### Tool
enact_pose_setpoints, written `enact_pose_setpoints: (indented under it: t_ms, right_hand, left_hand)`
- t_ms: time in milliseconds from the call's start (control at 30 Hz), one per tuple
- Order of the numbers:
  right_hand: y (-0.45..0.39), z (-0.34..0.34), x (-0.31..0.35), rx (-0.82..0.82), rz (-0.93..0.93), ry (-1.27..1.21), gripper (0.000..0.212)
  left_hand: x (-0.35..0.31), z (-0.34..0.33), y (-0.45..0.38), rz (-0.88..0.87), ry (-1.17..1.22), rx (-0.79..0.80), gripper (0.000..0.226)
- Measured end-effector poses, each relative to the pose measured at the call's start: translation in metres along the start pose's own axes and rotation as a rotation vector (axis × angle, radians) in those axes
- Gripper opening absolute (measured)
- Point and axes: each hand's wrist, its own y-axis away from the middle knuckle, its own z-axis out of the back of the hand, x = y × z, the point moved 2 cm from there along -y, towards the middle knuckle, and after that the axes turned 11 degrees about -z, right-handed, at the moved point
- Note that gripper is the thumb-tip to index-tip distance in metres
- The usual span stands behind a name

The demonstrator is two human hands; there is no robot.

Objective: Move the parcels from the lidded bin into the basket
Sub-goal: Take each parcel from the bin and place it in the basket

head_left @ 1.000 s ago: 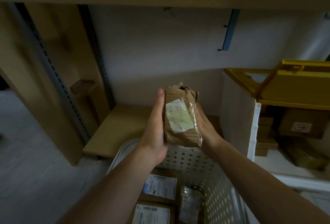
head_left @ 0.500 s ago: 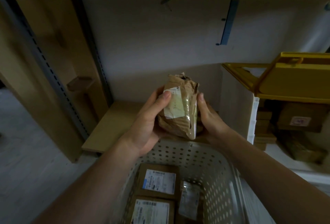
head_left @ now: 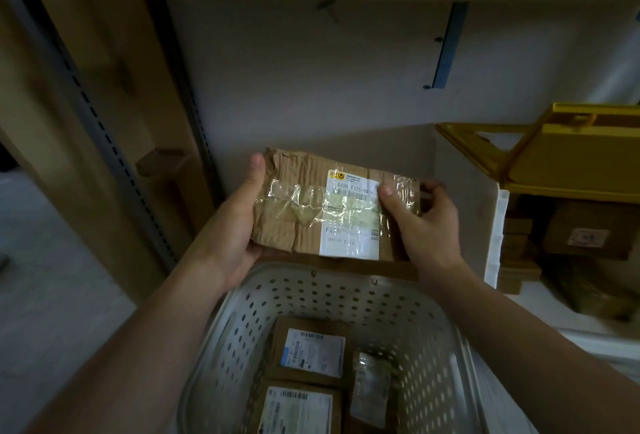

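While my left hand (head_left: 239, 226) and right hand (head_left: 420, 226) clasp the crumpled, taped brown cardboard parcel (head_left: 332, 215) above the white perforated plastic basket's (head_left: 346, 298) far rim, a careless drop could land it outside.

A crumpled brown parcel (head_left: 332, 205) is held flat, label up, between both hands: the left hand (head_left: 239, 222) grips its left end with the thumb along the edge, the right hand (head_left: 426, 226) pinches its right end, thumb on the white label. Clear tape crosses its face.

Just below the hands sits the white perforated basket (head_left: 429, 333). Inside lie two brown boxes (head_left: 308, 350) with white labels, one nearer than the other, and a small taped packet (head_left: 370, 381) just right of them.

Right of the right hand stands the white bin (head_left: 460, 212), its yellow lid (head_left: 568, 153) raised, brown parcels (head_left: 585, 236) inside.
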Motion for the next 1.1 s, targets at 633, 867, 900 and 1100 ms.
enact_pose_setpoints:
  t_ms: [633,867,900,1100]
  right_hand:
    - [0.025,0.013,0.022,0.273,0.007,-0.286,0.047]
    - [0.027,0.016,0.022,0.246,0.019,-0.284,0.052]
    - [0.027,0.016,0.023,0.241,0.024,-0.282,0.052]
    - [0.028,0.015,0.023,0.230,0.034,-0.275,0.047]
  left_hand:
    - [-0.006,0.000,0.004,-0.074,0.123,-0.021,0.034]
    - [-0.003,0.000,0.001,-0.085,0.091,-0.019,0.031]
    - [-0.003,0.000,0.001,-0.080,0.091,-0.023,0.031]
    - [-0.005,-0.001,0.002,-0.032,0.107,-0.035,0.035]
